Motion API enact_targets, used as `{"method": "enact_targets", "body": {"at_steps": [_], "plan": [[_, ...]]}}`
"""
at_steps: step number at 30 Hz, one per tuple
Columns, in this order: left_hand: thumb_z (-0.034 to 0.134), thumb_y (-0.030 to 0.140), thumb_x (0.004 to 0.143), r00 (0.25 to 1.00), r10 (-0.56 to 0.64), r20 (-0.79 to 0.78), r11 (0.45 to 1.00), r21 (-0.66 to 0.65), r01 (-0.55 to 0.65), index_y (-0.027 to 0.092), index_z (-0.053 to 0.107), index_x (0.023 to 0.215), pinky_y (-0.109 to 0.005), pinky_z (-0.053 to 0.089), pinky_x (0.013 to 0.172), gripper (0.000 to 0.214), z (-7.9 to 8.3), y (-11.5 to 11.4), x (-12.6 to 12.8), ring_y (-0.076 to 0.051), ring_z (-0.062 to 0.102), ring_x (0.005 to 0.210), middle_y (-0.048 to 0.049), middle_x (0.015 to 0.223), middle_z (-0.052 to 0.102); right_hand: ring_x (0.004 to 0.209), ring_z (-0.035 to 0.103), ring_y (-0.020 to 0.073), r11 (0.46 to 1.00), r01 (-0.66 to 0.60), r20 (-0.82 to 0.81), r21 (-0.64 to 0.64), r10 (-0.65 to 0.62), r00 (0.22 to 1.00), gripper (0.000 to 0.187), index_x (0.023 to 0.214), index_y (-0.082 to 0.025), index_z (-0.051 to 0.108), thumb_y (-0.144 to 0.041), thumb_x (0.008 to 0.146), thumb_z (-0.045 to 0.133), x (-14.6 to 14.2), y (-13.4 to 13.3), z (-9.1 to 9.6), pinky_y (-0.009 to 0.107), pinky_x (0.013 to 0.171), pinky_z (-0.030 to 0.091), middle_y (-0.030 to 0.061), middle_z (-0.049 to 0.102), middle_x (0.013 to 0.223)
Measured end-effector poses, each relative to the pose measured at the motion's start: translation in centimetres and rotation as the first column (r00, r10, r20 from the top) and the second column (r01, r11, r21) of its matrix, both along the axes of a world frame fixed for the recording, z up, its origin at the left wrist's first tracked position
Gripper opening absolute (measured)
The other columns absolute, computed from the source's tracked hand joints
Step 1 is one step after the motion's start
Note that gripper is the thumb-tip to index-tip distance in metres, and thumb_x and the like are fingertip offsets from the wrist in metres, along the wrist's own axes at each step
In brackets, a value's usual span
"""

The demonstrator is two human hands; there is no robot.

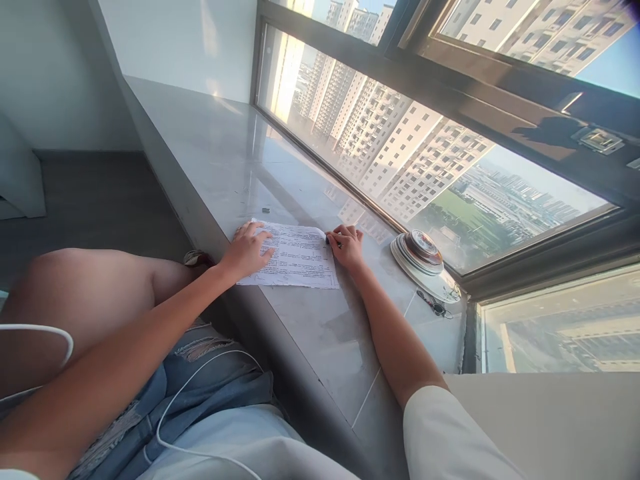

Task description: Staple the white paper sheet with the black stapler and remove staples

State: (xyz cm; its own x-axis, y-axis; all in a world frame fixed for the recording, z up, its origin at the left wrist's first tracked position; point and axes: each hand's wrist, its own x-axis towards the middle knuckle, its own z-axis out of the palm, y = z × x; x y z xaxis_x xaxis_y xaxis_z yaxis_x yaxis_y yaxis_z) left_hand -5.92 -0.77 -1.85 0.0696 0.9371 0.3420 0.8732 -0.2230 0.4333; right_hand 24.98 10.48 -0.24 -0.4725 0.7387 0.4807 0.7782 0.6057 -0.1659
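Observation:
A printed sheet of paper (303,259) lies on the grey stone window ledge (320,327), its upper right corner slightly curled. My left hand (249,251) rests flat on the left part of the sheet with its fingers spread. At the right edge of the paper, my right hand (347,245) is closed, with its fingertips around a small dark object (328,239); its kind cannot be made out. Just beyond the sheet's top edge lies a small dark block-like piece (265,210).
A stack of plates and round dishes (421,257) stands on the ledge by the window, right of my right arm. Beside it lies a small dark item with a strap (434,305). The window frame (360,193) borders the ledge. A white cable (200,373) crosses my lap.

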Motion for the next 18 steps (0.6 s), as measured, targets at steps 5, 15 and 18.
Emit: {"method": "enact_targets", "body": {"at_steps": [5,15,18], "plan": [[0.053,0.042,0.094,1.000,0.005,-0.006,1.000,0.017,-0.005,0.020,0.066,0.129,-0.060,0.033,0.120,0.043,-0.2,0.2,-0.1,-0.039,0.036,0.147,-0.0154,0.151,0.048,0.114,0.049,0.0299,0.998,0.007,-0.050,-0.062,-0.010,0.999,0.039,0.135,-0.033,0.062,-0.046,0.101,0.051,2.2,1.0,-0.1,0.049,0.102,0.034,0.0077,0.065,0.122],[0.053,0.041,0.094,1.000,0.006,-0.026,1.000,0.019,-0.005,0.020,0.066,0.128,-0.061,0.031,0.120,0.042,0.2,0.1,0.1,-0.040,0.037,0.146,-0.0163,0.150,0.050,0.107,0.054,0.0329,0.917,0.389,-0.389,-0.083,-0.389,0.835,0.034,0.120,-0.019,0.065,-0.030,0.090,0.055,5.0,3.9,-2.0,0.050,0.094,0.044,0.0163,0.065,0.113],[0.051,0.041,0.095,0.999,0.008,-0.036,1.000,0.018,-0.007,0.020,0.066,0.128,-0.061,0.031,0.121,0.042,0.4,0.0,0.1,-0.039,0.038,0.146,-0.0164,0.149,0.050,0.106,0.056,0.0313,0.902,0.429,-0.470,-0.044,-0.397,0.788,0.033,0.119,-0.018,0.063,-0.033,0.091,0.056,4.5,3.3,-1.1,0.048,0.095,0.045,0.0146,0.064,0.112]]}}
